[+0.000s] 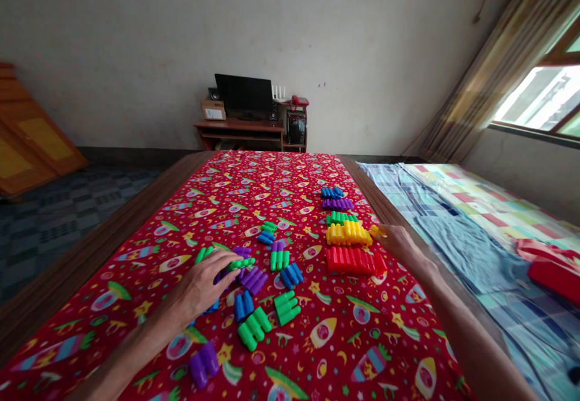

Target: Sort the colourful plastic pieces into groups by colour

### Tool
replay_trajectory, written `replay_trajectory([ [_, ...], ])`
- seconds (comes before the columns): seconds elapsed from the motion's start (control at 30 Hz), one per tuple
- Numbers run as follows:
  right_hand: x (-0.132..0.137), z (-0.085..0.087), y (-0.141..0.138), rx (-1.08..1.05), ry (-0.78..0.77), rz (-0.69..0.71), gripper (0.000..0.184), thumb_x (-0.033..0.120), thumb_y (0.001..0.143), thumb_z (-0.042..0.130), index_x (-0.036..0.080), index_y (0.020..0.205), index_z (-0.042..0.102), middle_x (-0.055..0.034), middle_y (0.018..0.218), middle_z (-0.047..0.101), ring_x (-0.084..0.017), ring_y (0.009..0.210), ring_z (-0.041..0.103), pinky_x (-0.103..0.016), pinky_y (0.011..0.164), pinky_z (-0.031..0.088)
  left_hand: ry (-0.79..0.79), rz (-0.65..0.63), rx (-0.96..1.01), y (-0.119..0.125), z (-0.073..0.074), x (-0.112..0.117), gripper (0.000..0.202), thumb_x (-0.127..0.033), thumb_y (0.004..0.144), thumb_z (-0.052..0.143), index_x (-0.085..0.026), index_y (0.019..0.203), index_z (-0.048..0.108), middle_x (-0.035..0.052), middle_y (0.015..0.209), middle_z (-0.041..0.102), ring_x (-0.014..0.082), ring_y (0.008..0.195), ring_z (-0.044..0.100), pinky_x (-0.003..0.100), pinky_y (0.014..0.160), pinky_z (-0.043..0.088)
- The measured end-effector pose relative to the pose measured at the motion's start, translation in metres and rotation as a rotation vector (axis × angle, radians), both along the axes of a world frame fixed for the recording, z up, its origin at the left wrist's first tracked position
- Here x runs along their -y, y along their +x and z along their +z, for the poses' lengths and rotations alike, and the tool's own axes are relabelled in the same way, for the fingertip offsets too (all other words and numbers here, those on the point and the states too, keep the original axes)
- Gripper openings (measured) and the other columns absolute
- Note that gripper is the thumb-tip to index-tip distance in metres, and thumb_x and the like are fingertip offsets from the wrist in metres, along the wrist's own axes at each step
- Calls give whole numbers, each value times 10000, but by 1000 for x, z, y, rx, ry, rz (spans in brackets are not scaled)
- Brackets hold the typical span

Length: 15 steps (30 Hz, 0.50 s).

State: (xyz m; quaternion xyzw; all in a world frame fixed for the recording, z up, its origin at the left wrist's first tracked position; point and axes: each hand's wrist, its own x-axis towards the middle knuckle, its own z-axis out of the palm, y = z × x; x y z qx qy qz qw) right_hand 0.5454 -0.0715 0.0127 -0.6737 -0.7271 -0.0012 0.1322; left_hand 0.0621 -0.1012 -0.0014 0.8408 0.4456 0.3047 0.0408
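Note:
My left hand [203,280] lies on the red patterned cloth [254,208] and pinches a green block [241,263] among loose purple [254,280], blue [290,275] and green [278,259] blocks. My right hand [399,244] holds a yellow block [376,230] at the right end of a yellow row [348,234]. Sorted rows lie there: red [356,261] nearest, then yellow, green [341,217], purple [337,204] and blue [331,192].
The cloth covers a wooden table [113,226]. To the right is a bed with a striped sheet [453,226] and a red item [553,268]. A desk with a monitor [244,96] stands at the far wall; a window [544,99] is at right.

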Motion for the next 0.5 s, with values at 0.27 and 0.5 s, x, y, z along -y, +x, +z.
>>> replay_trajectory([
  [0.27, 15, 20, -10, 33, -17, 28, 297, 260, 884, 380, 163, 742, 621, -67, 621, 624, -141, 568, 552, -263, 530, 262, 16, -7, 11, 2, 2, 0, 313, -413, 913, 464, -203, 985, 685, 89, 978, 727, 214, 910, 694, 319, 859, 545],
  [0.5, 14, 27, -8, 38, -18, -60, 310, 278, 888, 390, 168, 738, 637, -51, 608, 620, -146, 575, 580, -246, 543, 303, 10, 49, 42, 5, 4, 0, 384, -519, 891, 465, -209, 909, 691, 80, 928, 735, 214, 858, 700, 302, 827, 552],
])
